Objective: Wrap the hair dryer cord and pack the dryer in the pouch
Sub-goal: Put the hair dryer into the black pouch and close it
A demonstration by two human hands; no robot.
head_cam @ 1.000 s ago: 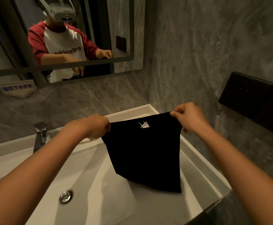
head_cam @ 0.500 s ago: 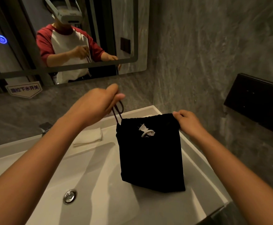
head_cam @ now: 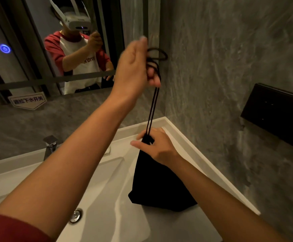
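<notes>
Grey marbled walls close in this corner, with a white sink [head_cam: 191, 137] set into it and a mirror [head_cam: 37, 41] above. From my remote seat I see my left hand [head_cam: 135, 67] raised high in front of the mirror's edge, fingers curled around the black drawstring [head_cam: 152, 109], whose loop end sticks out past my fingers toward the wall. The doubled cord runs taut and nearly straight down from that fist to the pouch [head_cam: 156, 186]. My right hand [head_cam: 157, 145] sits lower, pinching the gathered neck of the pouch between thumb and fingers, right where the cord comes out. The pouch is black cloth, cinched tight at the top and widening toward its base, which rests on the sloping right side of the sink basin, close to the right rim. It bulges as if full, but with the mouth drawn closed I cannot see what is inside, so the hair dryer is not visible to me. Further out, the drain [head_cam: 75, 214] lies at the bottom of the basin near my left forearm, and the chrome faucet [head_cam: 50, 145] stands at the back left. A folded white cloth [head_cam: 107, 150] peeks out behind my left arm on the back ledge. On the right wall hangs a dark switch panel [head_cam: 278, 112]. The mirror shows a person in a red-and-white shirt wearing a headset, and a blue lit button [head_cam: 5, 48] glows at its left.
</notes>
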